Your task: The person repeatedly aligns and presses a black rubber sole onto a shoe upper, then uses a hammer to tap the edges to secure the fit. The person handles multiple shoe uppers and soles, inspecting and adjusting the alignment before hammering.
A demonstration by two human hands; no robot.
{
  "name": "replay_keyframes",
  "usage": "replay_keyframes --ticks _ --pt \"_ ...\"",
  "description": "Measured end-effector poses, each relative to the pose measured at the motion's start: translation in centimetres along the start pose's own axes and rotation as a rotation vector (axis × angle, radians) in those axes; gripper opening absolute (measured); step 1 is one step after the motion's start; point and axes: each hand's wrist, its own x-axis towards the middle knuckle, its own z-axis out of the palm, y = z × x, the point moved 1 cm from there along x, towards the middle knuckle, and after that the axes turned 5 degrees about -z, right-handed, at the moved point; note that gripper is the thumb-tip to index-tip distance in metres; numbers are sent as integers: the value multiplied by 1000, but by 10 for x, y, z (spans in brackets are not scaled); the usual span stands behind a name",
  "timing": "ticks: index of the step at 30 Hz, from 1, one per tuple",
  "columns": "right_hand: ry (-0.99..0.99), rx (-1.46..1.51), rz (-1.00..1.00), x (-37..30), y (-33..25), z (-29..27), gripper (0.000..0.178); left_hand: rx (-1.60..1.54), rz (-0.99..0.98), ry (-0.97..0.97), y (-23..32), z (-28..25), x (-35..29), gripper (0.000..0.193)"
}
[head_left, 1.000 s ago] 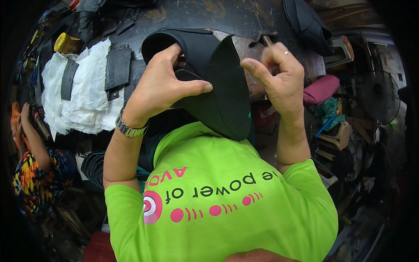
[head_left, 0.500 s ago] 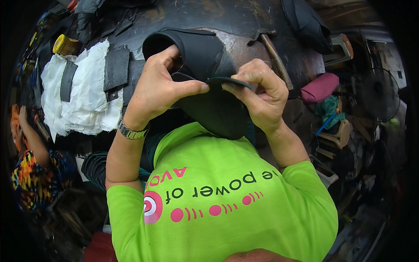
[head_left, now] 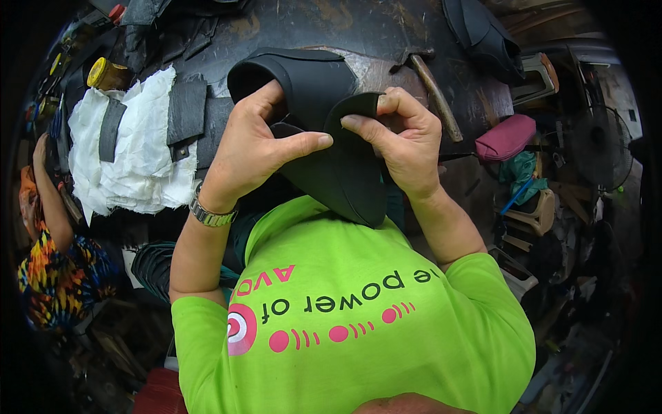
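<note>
A black shoe upper [head_left: 321,83], curved and apparently leather, is held between my two hands over the near edge of the workbench. My left hand [head_left: 265,141] grips it, its fingers reaching into the rounded opening and its thumb lying along the inner edge. A rounded flap of the upper is pinched between the thumb and fingers of my right hand [head_left: 403,134]. The flap is bent upward, and the pointed lower part hangs against my green shirt [head_left: 358,290]. My left fingertips are hidden inside the upper.
Beyond my right hand, a hammer [head_left: 436,96] lies on the dark bench [head_left: 276,21]. White cloth [head_left: 141,138] with black strips sits left, near a yellow jar [head_left: 107,74]. Another black upper [head_left: 476,34] is far right, above a maroon pouch [head_left: 505,138]. A co-worker's arm [head_left: 55,200] shows at left.
My right hand has shifted slightly left, and the flap it pinches now stands up with its rounded face showing. The left hand keeps its hold. The co-worker's arm at left has moved farther up.
</note>
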Motion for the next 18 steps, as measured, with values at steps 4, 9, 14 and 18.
replay_keyframes --ticks 4,9,14,18 --pt "17 -18 -3 -1 -2 0 18 26 7 0 0 1 -1 46" --pt "47 -29 24 -1 -4 5 20 33 40 31 1 4 -3 43" --pt "85 240 209 -1 -7 4 39 37 37 24 1 3 -5 45" --pt "24 346 302 3 -5 -1 50 10 23 39 1 4 -7 47"
